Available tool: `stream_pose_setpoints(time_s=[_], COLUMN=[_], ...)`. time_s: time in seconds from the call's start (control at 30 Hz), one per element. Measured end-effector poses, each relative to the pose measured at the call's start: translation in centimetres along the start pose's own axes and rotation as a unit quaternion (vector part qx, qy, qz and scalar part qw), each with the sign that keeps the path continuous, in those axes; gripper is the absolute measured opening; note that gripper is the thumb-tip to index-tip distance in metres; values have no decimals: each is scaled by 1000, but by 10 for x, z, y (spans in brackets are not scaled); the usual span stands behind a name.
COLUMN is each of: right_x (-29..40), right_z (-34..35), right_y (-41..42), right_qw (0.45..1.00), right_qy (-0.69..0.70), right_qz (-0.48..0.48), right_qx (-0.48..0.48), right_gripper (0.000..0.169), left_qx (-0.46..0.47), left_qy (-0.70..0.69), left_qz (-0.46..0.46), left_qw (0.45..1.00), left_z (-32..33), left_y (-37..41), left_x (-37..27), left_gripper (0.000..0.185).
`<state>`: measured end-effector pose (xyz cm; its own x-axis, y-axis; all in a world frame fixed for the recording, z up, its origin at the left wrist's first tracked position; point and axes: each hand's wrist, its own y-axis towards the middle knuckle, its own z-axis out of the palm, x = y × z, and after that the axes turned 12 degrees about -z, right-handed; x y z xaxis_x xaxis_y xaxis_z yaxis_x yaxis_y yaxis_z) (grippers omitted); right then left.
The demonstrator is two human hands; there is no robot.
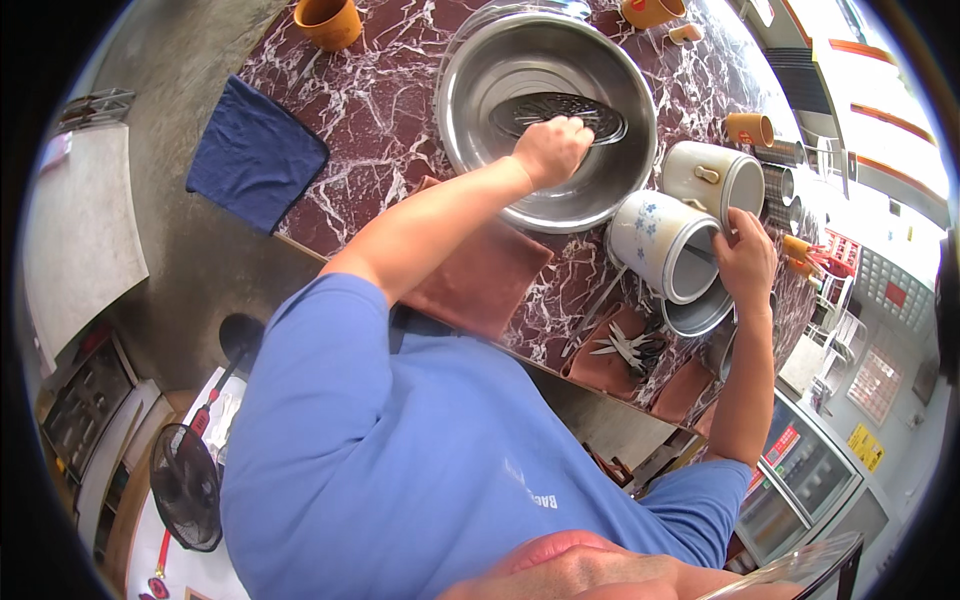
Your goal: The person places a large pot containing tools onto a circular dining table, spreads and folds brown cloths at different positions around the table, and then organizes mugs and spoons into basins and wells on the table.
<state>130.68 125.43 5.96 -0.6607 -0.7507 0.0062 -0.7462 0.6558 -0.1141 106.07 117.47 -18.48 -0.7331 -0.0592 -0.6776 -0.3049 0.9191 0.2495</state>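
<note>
My left hand (553,150) is closed on the near edge of a black oval slotted tray (532,109), tilted inside a large stainless steel basin (469,135). The basin stands on a marbled dark-red tabletop. To its right, a white pot with blue flowers (649,236) is tipped with its mouth towards me. My right hand (750,251) grips the rim of this pot, thumb at the opening. Those fingers also meet the edge of a second white pot (694,172) with a small handle, just behind. A metal pot (690,311) sits partly hidden beneath the flowered one.
A brown cloth (487,281) lies before me, a blue cloth (255,154) at the left edge. Scissors (630,345) rest on another brown cloth near the front edge. Yellow-brown cups (330,22) and metal cylinders (776,184) stand farther off. A mesh-covered fan (186,487) is at my left.
</note>
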Motion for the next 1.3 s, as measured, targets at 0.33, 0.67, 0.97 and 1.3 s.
stream_pose_setpoints(time_s=[0.33, 0.67, 0.97, 1.3], right_x=[19, 77, 127, 197], right_z=[41, 167, 227, 188], right_y=[30, 170, 232, 174], right_qw=[998, 990, 990, 960], right_qy=[-3, -8, -15, 153], right_qz=[-53, -121, -117, -99], right_qx=[20, 68, 80, -213], right_gripper=[25, 15, 18, 29], left_qx=[130, 19, -172, -100], left_qy=[78, -55, 226, 8], left_qz=[-50, -253, -298, -328], left_qw=[987, 966, 911, 939], left_z=[29, -154, -244, -200], left_y=[-70, -212, -251, -243], left_x=[26, 76, 230, 182], left_gripper=[7, 10, 17, 8])
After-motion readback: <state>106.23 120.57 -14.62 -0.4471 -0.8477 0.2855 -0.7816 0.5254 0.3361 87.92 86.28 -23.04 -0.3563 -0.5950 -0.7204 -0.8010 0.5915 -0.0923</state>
